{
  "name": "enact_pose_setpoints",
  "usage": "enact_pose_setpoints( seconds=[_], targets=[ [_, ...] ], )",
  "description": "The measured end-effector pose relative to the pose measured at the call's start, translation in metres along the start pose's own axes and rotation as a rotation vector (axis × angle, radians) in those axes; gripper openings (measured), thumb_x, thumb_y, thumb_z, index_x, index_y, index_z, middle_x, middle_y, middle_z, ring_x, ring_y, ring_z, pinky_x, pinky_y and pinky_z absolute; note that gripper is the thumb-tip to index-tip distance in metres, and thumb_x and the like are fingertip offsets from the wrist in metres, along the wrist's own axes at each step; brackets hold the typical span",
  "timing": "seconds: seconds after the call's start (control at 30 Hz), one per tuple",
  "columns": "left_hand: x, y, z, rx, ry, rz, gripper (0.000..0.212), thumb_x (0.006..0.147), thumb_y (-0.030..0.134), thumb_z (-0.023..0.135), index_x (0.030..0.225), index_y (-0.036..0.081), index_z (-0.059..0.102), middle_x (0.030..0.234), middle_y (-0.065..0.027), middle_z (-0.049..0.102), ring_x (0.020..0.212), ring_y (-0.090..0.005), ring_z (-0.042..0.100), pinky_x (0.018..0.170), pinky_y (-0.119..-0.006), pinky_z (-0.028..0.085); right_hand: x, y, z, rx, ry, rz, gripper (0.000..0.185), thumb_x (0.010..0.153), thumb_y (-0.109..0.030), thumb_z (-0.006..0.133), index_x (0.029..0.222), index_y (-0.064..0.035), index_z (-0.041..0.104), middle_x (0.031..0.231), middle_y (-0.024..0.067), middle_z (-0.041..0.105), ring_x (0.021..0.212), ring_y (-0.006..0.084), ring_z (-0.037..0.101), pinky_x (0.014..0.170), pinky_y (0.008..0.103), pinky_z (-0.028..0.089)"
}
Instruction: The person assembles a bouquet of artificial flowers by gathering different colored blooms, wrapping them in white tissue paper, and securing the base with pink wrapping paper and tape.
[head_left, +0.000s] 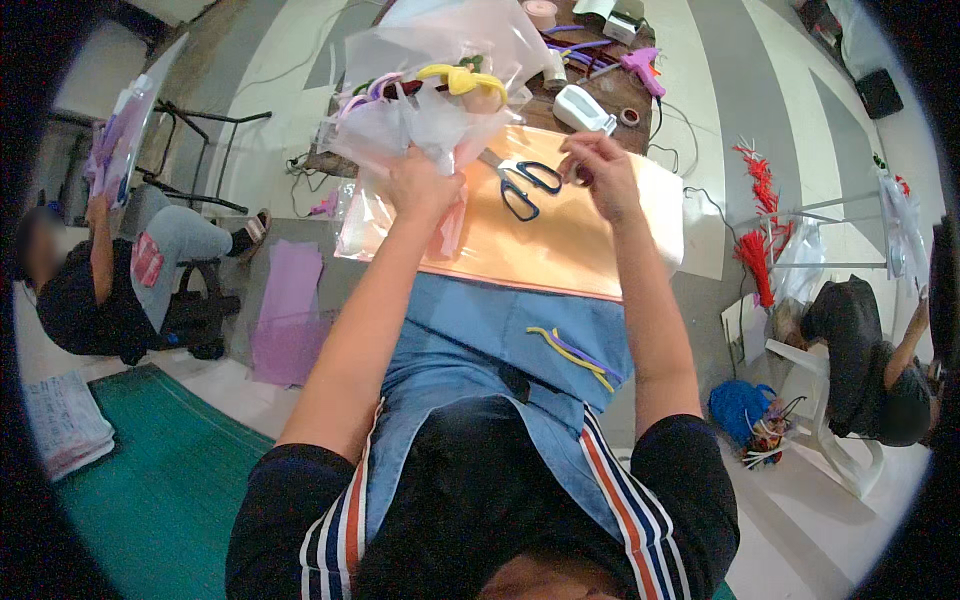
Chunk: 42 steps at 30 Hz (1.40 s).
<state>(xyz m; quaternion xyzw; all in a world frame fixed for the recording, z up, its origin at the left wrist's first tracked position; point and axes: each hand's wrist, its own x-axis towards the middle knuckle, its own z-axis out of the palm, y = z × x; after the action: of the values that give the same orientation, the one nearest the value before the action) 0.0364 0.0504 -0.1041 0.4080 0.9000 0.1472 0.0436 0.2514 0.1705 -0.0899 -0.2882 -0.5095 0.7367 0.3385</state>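
My left hand (427, 187) is closed around the gathered base of a bouquet in translucent wrapping (442, 120), with yellow and purple pipe-cleaner flowers (466, 77) showing at its top. Raised over the orange wrapping sheets (555, 247), my right hand (604, 172) has bent fingers; whether they pinch something small I cannot tell. Between the hands lie scissors with dark blue handles (529, 184), their blades partly hidden by the bouquet. A white tape dispenser (581, 109) is just beyond my right hand, beside a small roll of tape (629, 116). Yellow and purple pipe cleaners (574, 356) rest on my lap.
A pink glue gun (643, 69) and purple stems (581, 51) lie at the dark table's far right. One person (82, 292) sits at the left holding a wrapped bouquet, another (862, 345) at the right. Red tinsel-like stems (757, 262) stand right. Purple sheets (289, 322) lie left.
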Motion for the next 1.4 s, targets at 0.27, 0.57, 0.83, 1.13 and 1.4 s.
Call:
enact_pose_setpoints(
  seconds=[0.27, 0.57, 0.83, 1.13, 1.4],
  targets=[
    [-0.001, -0.003, 0.006, 0.020, 0.014, 0.002, 0.060, 0.056, 0.038, 0.069, 0.097, -0.004, 0.053, 0.095, -0.0221, 0.055, 0.091, -0.0340, 0.054, 0.078, -0.038, 0.044, -0.014, 0.031, 0.067, -0.148, -0.060, 0.168, 0.011, 0.075, -0.012, 0.062, 0.082, -0.0031, 0.061, 0.058, 0.0019, 0.055, 0.048, 0.0067, 0.051, 0.041, 0.0189, 0.033],
    [-0.009, -0.005, 0.005, 0.050, 0.136, 0.002, 0.072, 0.058, 0.039, 0.067, 0.109, -0.005, 0.044, 0.094, -0.0194, 0.055, 0.090, -0.0326, 0.053, 0.081, -0.037, 0.042, 0.009, 0.002, 0.106, -0.657, -0.189, 0.072, 0.012, 0.078, -0.010, 0.057, 0.087, -0.0036, 0.060, 0.065, 0.0013, 0.055, 0.052, 0.0074, 0.051, 0.045, 0.0194, 0.037],
    [-0.007, -0.002, -0.003, -0.008, 0.061, 0.003, 0.060, 0.057, 0.036, 0.070, 0.100, 0.000, 0.050, 0.092, -0.0154, 0.058, 0.091, -0.0290, 0.055, 0.078, -0.035, 0.045, 0.031, 0.055, 0.113, -0.895, -0.168, -0.155, 0.020, 0.073, -0.003, 0.052, 0.092, -0.0043, 0.058, 0.081, 0.0137, 0.059, 0.072, 0.0228, 0.057, 0.060, 0.0328, 0.046],
    [-0.004, 0.003, -0.010, -0.137, -0.064, -0.178, 0.057, 0.059, 0.037, 0.070, 0.097, 0.000, 0.050, 0.099, -0.0185, 0.054, 0.096, -0.0298, 0.050, 0.084, -0.039, 0.039, 0.035, 0.058, 0.122, -0.947, -0.080, -0.166, 0.037, 0.069, -0.009, 0.059, 0.101, -0.0064, 0.041, 0.074, 0.0140, 0.058, 0.071, 0.0308, 0.058, 0.063, 0.0379, 0.045],
    [-0.002, -0.003, 0.002, -0.071, -0.062, -0.083, 0.058, 0.060, 0.039, 0.070, 0.098, 0.000, 0.049, 0.104, -0.0191, 0.051, 0.100, -0.0297, 0.048, 0.084, -0.039, 0.039, 0.060, 0.065, 0.120, -1.077, -0.141, -0.256, 0.047, 0.063, 0.000, 0.061, 0.100, 0.0017, 0.032, 0.065, 0.0160, 0.054, 0.062, 0.0287, 0.058, 0.056, 0.0357, 0.046]
  ],
)
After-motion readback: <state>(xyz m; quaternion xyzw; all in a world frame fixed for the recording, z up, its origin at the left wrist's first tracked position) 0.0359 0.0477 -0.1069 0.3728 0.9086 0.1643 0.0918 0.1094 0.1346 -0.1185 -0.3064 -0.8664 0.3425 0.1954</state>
